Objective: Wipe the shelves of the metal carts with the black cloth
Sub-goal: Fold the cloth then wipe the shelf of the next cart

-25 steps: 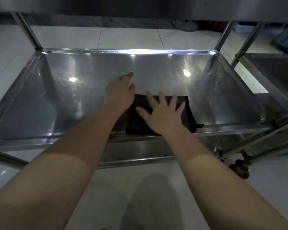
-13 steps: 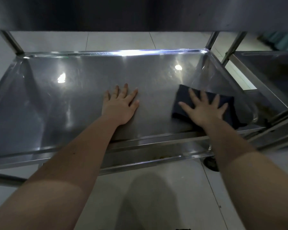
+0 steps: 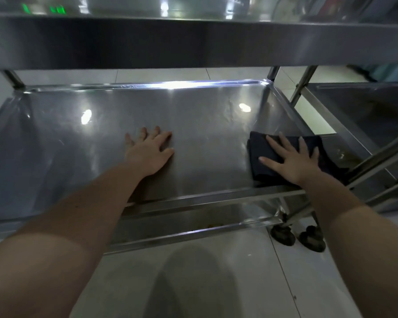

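Mid-wipe, by my read: black cloth (image 3: 260, 157) sits at the near-right corner of the middle shelf (image 3: 193, 198). Lower shelf (image 3: 182, 228) and right-hand cart (image 3: 365, 115) likely still to do. Cloth folded, long axis left-right along the near rim. Right hand (image 3: 292, 160) presses it flat, fingers spread. Left hand (image 3: 147, 152) flat on bare shelf, fingers slightly apart.

The cloth (image 3: 260, 154) under the right hand (image 3: 294, 161) is plain black with no pattern. The shelf (image 3: 205, 129) around it is silver-grey with white glare spots. Above the grip, the upper shelf (image 3: 193, 42) shows green reflections (image 3: 55, 9). Below, the floor tiles (image 3: 296, 283) are pale grey and the casters (image 3: 283, 235) are dark.
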Available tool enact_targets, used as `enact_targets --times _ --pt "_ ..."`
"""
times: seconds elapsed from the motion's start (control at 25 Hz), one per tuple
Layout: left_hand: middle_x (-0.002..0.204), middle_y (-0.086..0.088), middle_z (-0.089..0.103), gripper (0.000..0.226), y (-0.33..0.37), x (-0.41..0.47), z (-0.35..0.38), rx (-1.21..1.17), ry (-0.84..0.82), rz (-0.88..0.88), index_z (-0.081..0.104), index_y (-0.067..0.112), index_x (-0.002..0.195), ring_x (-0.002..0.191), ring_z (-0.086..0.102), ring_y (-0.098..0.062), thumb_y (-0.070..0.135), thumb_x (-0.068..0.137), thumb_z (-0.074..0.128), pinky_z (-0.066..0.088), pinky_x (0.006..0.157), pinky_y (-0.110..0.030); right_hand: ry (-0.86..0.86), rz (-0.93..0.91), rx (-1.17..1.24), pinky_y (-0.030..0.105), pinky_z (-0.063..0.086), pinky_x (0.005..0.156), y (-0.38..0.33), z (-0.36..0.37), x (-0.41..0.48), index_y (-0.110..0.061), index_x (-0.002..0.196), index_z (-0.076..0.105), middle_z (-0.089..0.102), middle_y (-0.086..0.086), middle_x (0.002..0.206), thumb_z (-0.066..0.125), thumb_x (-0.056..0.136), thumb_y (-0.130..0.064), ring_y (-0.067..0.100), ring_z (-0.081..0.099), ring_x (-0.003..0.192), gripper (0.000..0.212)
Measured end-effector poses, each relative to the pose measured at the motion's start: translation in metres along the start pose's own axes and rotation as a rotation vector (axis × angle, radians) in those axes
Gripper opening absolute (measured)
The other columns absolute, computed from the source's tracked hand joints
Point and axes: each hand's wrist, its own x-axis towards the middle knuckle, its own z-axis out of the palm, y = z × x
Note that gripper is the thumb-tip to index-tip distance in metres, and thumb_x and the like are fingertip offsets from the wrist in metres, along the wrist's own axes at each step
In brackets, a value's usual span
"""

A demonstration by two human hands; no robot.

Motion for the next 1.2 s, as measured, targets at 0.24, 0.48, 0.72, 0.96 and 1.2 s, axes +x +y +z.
enact_targets --times 0.24,0.48,0.72,0.96,1.2 --pt "0.164 0.009 -0.005 0.055 0.078 0.026 0.011 -0.016 -0.020 0.058 0.005 0.044 0.153 0.150 -0.007 -0.027 0.058 0.100 0.012 -0.007 0.111 -0.066 0.021 -0.315 -0.038 0.064 -0.018 0.109 -0.064 0.029 -0.016 -0.073 0.129 -0.022 -0.015 -0.022 0.160 0.000 0.050 -0.103 0.034 -0.020 0.146 0.086" --pt "0.164 0.011 -0.001 0.058 0.071 0.031 0.025 0.031 0.036 0.057 0.002 0.052 0.150 0.151 -0.002 -0.028 0.066 0.094 0.006 -0.006 0.110 -0.069 -0.029 -0.173 -0.015 0.060 -0.014 0.112 0.023 0.009 0.001 -0.081 0.120 -0.021 -0.014 -0.023 0.160 0.006 0.048 -0.105 0.029 -0.018 0.147 0.080" --pt "0.164 0.011 -0.003 0.054 0.066 0.031 0.024 0.050 0.028 0.057 -0.001 0.058 0.147 0.150 -0.005 -0.028 0.066 0.094 0.006 -0.007 0.111 -0.069 0.040 -0.157 0.003 0.066 -0.010 0.112 -0.027 -0.017 0.092 -0.063 0.144 -0.001 -0.002 -0.016 0.163 0.016 0.067 -0.097 0.037 -0.009 0.148 0.086" --pt "0.164 0.010 -0.001 0.054 0.071 0.027 0.019 0.018 0.037 0.024 0.002 0.056 0.148 0.151 -0.003 -0.026 0.066 0.095 0.009 -0.007 0.113 -0.066 0.075 -0.188 -0.040 0.063 -0.006 0.114 -0.014 -0.007 0.060 -0.062 0.144 -0.005 -0.003 -0.016 0.163 0.010 0.068 -0.095 0.034 -0.006 0.148 0.084" --pt "0.164 0.010 0.001 0.054 0.075 0.026 0.020 0.008 0.044 0.025 0.005 0.056 0.148 0.151 -0.001 -0.027 0.066 0.095 0.008 -0.005 0.112 -0.067 0.008 -0.087 -0.056 0.058 -0.013 0.115 0.034 -0.001 -0.003 -0.066 0.139 -0.016 -0.014 -0.016 0.162 -0.002 0.058 -0.099 0.031 -0.015 0.148 0.089"
